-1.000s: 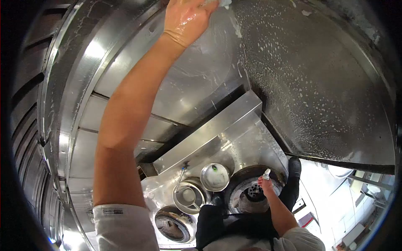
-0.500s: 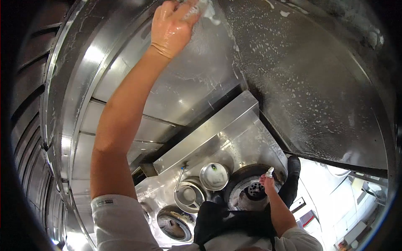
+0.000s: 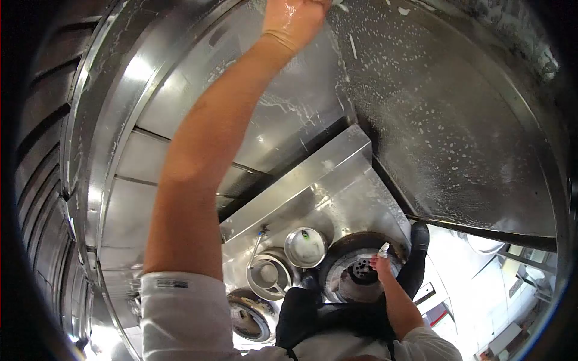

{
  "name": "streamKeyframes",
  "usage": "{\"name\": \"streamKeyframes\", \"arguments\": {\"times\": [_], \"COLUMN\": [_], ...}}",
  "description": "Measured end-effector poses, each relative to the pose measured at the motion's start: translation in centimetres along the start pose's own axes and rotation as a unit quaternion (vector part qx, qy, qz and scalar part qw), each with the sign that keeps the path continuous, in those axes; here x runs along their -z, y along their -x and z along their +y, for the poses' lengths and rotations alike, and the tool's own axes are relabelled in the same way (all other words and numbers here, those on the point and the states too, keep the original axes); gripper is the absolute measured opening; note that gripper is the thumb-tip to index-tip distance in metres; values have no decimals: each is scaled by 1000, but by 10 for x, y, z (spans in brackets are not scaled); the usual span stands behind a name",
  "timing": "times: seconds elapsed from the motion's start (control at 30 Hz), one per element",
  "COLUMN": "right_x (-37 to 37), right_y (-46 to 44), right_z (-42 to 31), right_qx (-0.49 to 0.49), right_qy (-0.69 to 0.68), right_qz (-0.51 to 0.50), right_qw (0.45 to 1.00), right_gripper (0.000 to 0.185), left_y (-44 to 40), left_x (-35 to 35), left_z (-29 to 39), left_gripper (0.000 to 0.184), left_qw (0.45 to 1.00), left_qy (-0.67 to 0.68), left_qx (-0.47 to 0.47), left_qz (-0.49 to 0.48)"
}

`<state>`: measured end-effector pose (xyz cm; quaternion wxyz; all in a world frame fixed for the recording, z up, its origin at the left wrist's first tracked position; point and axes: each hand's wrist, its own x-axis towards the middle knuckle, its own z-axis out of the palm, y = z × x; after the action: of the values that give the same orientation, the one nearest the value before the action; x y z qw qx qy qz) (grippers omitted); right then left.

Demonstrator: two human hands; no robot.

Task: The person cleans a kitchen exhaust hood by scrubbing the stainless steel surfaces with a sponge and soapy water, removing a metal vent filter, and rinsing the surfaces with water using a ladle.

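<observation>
Glistening at the top edge of the view, a person's left hand is raised before a steel back panel; its fingers run out of sight, so whether it grips anything cannot be told. Foam streaks mark the panel below, and pale droplets dot the darker steel side panel at right. Lower down, the right hand is closed around a small white item, over a wok burner on the steel bench. Near that burner sit a metal basin with a green object inside and, farther left, a metal pot. A dark boot stands by the bench's right edge. Work on the panels appears partway: suds already reach both, but residue remains on each, and neither looks finished.
</observation>
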<state>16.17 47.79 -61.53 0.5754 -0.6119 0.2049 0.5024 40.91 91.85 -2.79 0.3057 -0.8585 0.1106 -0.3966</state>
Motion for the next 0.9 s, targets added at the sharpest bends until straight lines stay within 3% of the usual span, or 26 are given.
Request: {"name": "streamKeyframes", "arguments": {"times": [0.03,0.07,0.17,0.2,0.23,0.27,0.4,0.5,0.6,0.7,0.9], "right_x": [2,5,18,16,18,21,23,26,24,28,30], "right_y": [4,6,1,2,4,7,11,9,5,2,0], "right_z": [1,1,-3,-9,-15,-22,-26,-26,-28,-23,-6], "right_qx": [3,6,-1,-4,-9,-12,-14,3,-9,-5,1], "right_qy": [-2,-6,-76,-79,-80,-79,-82,-71,-53,-61,-35], "right_qz": [7,13,-32,-28,-22,-15,13,6,7,4,-10], "right_qw": [1000,1000,997,996,997,997,996,997,999,998,999], "right_gripper": [31,31,29,28,28,27,27,27,27,27,30], "left_y": [3,19,66,61,57,53,6,-5,-3,16,16], "left_x": [-6,-20,-10,-11,-14,-17,-48,-37,-19,-46,-42], "left_z": [7,15,31,31,33,35,26,34,31,-5,7], "left_gripper": [20,32,30,29,28,28,18,17,19,21,30], "left_qw": [1000,996,967,901,794,649,706,528,426,406,384], "left_qy": [-7,49,54,187,312,422,341,529,595,624,573], "left_qx": [19,48,189,333,465,577,537,541,605,622,675], "left_qz": [1,52,162,205,238,261,311,386,314,245,262]}}
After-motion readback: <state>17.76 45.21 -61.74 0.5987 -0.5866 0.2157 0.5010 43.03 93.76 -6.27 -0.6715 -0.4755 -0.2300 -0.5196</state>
